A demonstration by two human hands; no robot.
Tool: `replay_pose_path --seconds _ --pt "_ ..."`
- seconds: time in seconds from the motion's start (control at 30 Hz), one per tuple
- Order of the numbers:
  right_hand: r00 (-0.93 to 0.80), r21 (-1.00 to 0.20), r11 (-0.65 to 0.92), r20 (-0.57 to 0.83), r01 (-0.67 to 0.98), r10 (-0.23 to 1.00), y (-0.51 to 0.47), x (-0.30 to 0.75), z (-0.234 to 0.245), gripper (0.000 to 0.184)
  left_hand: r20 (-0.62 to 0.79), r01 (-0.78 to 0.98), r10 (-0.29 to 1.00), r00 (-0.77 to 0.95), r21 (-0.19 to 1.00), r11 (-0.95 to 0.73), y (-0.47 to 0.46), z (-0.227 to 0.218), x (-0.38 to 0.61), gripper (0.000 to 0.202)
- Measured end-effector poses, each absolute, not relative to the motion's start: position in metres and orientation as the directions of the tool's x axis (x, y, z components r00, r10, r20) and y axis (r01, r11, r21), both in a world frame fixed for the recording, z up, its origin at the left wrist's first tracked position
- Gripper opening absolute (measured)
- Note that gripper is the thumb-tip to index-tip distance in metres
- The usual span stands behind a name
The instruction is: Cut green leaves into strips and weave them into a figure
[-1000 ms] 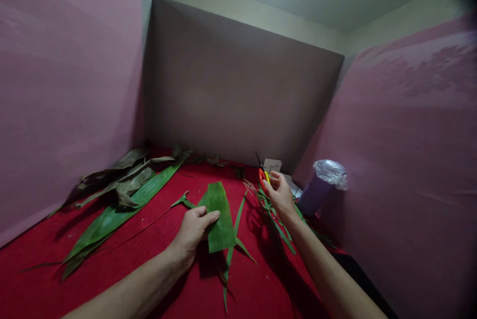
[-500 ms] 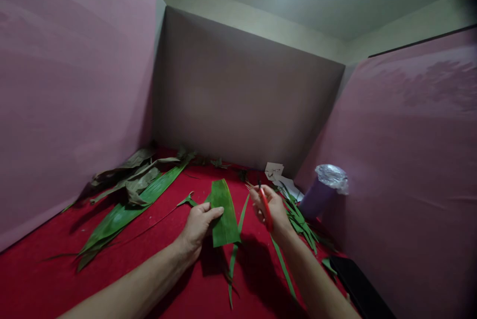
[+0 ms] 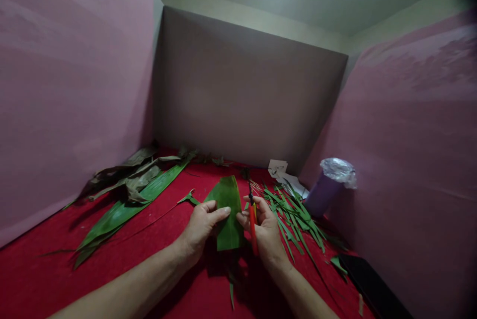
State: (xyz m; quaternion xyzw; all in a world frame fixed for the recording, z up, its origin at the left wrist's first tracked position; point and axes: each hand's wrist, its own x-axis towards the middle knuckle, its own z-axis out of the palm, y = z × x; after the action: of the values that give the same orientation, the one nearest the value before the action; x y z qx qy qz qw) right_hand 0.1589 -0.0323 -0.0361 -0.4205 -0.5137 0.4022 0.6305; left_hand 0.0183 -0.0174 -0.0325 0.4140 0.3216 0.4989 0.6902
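My left hand [image 3: 203,224] pinches a broad cut piece of green leaf [image 3: 230,227] between thumb and fingers, holding it above the red cloth. Close to the leaf's right edge is my right hand [image 3: 264,229], wrapped round a pair of scissors [image 3: 253,229] with red handles and dark blades pointing away from me. Its fingertips come up to the leaf's edge; whether they press on it I cannot tell. Below the hands a thin leaf tip [image 3: 231,294] shows on the cloth, in shadow.
Narrow green leaf strips [image 3: 298,219] lie scattered at right, before a purple container [image 3: 324,192] topped with clear plastic. White papers [image 3: 292,184] rest behind. A black flat object [image 3: 372,284] lies near right. Long green leaf [image 3: 122,217] and dried leaves [image 3: 137,180] lie left.
My right hand has moved left, up to the leaf piece, with the scissors turned to point away. The long narrow strips that hung near my right hand now lie or have dropped out of sight.
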Motion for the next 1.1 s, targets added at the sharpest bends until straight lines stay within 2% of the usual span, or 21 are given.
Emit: replay_pose_path --seconds 0.2,0.47,0.9,1.1 --pt "0.148 -0.950 0.291 0.273 -0.112 0.950 -0.0370 0.1551 -0.0309 0.047 -0.044 -0.393 0.962 0.269 0.907 0.152 -0.0177 -0.0306 0.0176 0.023" --pt "0.202 -0.935 0.326 0.295 -0.139 0.934 -0.0363 0.1524 -0.0347 0.051 -0.039 -0.385 0.960 0.276 0.911 0.148 -0.0182 -0.0306 0.0179 0.023" --pt "0.179 -0.940 0.270 0.235 -0.209 0.955 -0.0390 0.1525 -0.0315 0.049 -0.010 -0.375 0.959 0.285 0.919 0.121 -0.0169 -0.0356 0.0170 0.021" --pt "0.165 -0.941 0.274 0.244 -0.197 0.956 -0.0369 0.1530 -0.0320 0.049 -0.038 -0.353 0.957 0.288 0.925 0.143 -0.0155 -0.0369 0.0186 0.020"
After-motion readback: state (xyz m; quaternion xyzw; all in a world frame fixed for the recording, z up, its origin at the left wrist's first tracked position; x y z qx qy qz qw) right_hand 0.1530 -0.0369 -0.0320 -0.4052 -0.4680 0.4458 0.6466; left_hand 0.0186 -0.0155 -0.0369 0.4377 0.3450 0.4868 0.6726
